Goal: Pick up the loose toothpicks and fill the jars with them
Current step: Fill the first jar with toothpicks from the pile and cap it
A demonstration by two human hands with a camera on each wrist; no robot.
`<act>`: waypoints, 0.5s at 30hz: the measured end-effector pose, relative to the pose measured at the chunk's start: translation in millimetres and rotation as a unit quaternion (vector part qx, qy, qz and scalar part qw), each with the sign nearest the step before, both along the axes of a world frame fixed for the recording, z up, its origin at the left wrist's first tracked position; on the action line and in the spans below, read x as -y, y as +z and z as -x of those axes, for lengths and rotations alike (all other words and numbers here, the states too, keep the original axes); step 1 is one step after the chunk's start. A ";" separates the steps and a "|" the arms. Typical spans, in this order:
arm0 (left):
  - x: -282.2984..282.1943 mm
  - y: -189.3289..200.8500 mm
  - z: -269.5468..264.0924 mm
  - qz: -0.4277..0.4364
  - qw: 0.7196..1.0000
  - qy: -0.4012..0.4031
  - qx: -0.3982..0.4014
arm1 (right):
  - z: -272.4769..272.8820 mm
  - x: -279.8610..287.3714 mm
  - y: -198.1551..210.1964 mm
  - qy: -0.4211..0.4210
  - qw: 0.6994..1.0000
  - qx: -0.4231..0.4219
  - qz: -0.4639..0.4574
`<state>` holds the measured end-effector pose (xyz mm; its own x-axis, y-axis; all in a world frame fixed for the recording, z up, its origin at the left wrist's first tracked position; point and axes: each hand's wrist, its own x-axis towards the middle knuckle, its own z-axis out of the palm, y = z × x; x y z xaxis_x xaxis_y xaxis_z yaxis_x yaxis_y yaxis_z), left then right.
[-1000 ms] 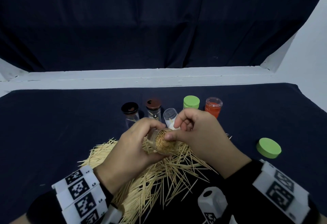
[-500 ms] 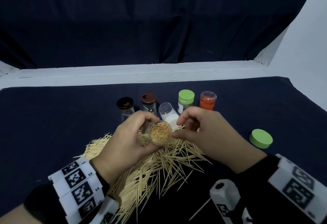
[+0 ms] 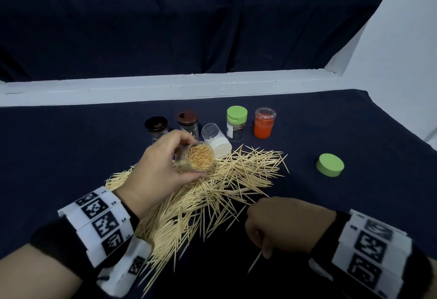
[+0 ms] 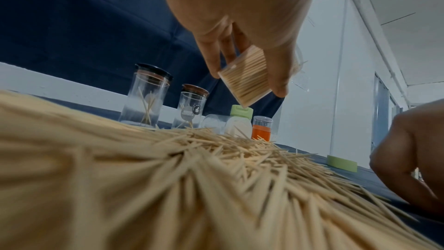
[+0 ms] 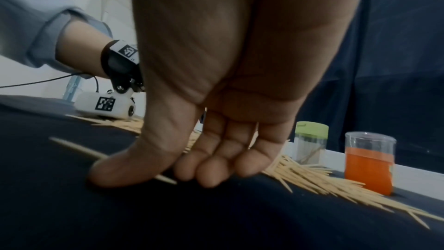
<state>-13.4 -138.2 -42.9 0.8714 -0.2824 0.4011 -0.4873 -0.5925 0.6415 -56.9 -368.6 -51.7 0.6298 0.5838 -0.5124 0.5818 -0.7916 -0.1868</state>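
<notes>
With the left hand point(image 3: 160, 168) gripping the packed, tilted jar point(image 3: 199, 156) above the pile point(image 3: 212, 194), and the right hand point(image 3: 281, 225) pinching one toothpick point(image 3: 255, 262), further tilt could spill it.

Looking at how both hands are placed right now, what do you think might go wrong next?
The left hand holds the packed jar tilted, mouth open, above the toothpick pile; more tilt may spill it. It looks full, so the single toothpick under the right hand may not fit. That toothpick lies flat on the cloth, so the fingers could slip.
</notes>
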 end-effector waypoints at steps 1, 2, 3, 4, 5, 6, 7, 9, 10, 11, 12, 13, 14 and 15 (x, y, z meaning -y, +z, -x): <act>0.0 0.5 -0.2 -0.003 1.000 0.001 0.001 | -2.1 -1.8 0.8 -0.003 1.000 0.016 -0.007; -0.3 0.7 -0.5 -0.005 1.000 0.001 0.002 | -5.0 -4.0 2.3 -0.006 0.999 0.039 -0.019; -0.5 0.6 -0.7 -0.007 1.000 0.001 0.002 | -8.7 -6.8 3.8 -0.006 0.997 0.064 -0.034; -0.5 0.6 -0.6 -0.009 1.000 0.002 0.001 | -12.6 -10.1 5.5 -0.001 0.995 0.088 -0.050; -0.3 0.6 -0.3 -0.011 1.000 0.002 0.000 | -16.5 -13.7 6.2 0.011 0.992 0.112 -0.062; 0.1 0.3 0.0 -0.013 1.000 0.002 -0.001 | -20.0 -16.8 6.1 0.026 0.989 0.132 -0.066; 0.5 -0.1 0.1 -0.014 1.000 0.003 -0.001 | -23.3 -19.5 5.8 0.042 0.987 0.142 -0.059; 0.8 -1.0 0.0 -0.015 1.000 0.003 0.000 | -27.9 -23.1 5.3 0.064 0.987 0.143 -0.034; 0.7 -1.1 -0.2 -0.014 1.000 0.003 0.001 | -29.7 -24.2 5.6 0.074 0.987 0.144 -0.025; 0.5 -1.1 -0.1 -0.015 1.000 0.004 0.001 | -31.2 -24.7 5.5 0.087 0.985 0.147 -0.019; 0.6 -1.0 -0.2 -0.016 1.000 0.004 0.002 | -32.6 -25.2 5.6 0.098 0.983 0.152 -0.016; 0.7 -1.1 -0.4 -0.017 1.000 0.005 0.002 | -33.5 -25.1 5.3 0.105 0.983 0.152 -0.019; 1.0 -1.0 -0.3 -0.019 1.000 0.005 0.001 | -34.1 -25.0 5.2 0.108 0.983 0.147 -0.026; 1.3 -1.0 -0.2 -0.021 1.000 0.006 -0.001 | -34.7 -24.9 4.5 0.110 0.984 0.138 -0.032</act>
<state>-13.3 -139.5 -43.9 0.8756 -0.2887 0.3872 -0.4788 -0.6248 0.6167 -22.2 -343.7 -47.2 0.5950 0.7467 -0.2974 0.7728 -0.6332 -0.0437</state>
